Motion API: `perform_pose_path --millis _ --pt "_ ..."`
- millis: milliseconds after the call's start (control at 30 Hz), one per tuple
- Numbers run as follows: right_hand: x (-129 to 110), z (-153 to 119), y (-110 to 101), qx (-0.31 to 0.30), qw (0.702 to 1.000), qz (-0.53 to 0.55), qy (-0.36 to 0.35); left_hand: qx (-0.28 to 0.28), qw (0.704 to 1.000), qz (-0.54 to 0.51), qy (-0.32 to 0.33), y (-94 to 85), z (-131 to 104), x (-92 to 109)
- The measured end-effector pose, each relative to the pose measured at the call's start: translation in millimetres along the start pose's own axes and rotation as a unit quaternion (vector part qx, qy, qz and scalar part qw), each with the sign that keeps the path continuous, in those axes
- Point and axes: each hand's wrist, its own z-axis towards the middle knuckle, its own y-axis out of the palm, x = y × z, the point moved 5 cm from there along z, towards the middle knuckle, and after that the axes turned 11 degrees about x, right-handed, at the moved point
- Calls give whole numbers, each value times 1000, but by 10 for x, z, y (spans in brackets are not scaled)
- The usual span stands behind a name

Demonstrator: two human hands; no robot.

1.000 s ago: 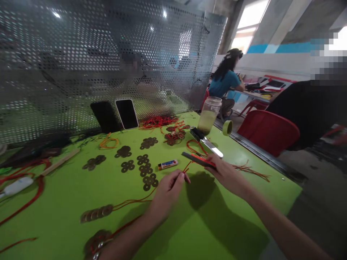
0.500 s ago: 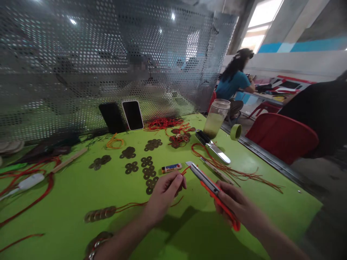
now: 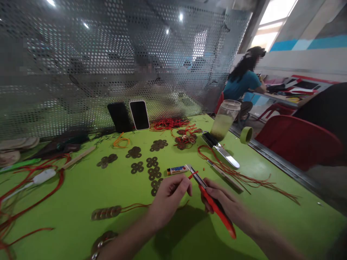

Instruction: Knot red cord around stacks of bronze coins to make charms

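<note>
My left hand [image 3: 168, 198] pinches the end of a red cord [image 3: 193, 175] over the green table [image 3: 67, 202]. The cord trails back left to a row of brass coins [image 3: 105, 213]. My right hand [image 3: 225, 202] grips an orange utility knife [image 3: 210, 196], its blade tip pointing up-left and touching or almost touching the cord end. Just beyond the blade lies a small lighter [image 3: 177, 169].
Clusters of brass coins [image 3: 153, 169] lie in the middle of the table, red cords [image 3: 168, 124] at the back, two phones [image 3: 139, 115] against a perforated metal screen. A comb-like tool [image 3: 221, 150], glass jar [image 3: 225, 119] and tape roll [image 3: 246, 134] are at right. A person sits beyond.
My right hand lifted the orange knife off the table, turned it, and brought its blade up to the cord end held in my left hand. The view shifted left.
</note>
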Motion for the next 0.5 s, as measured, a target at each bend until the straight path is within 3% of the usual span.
perform_pose_path --millis 133,300,500 --pt "-141 39 181 -104 994 30 -20 -1 1000 14 14 -7 2 57" --pt "-97 69 254 -101 994 44 14 16 999 14 35 -7 10 71" --pt "-200 70 357 -141 986 84 -11 6 999 0 43 1 -22 72"
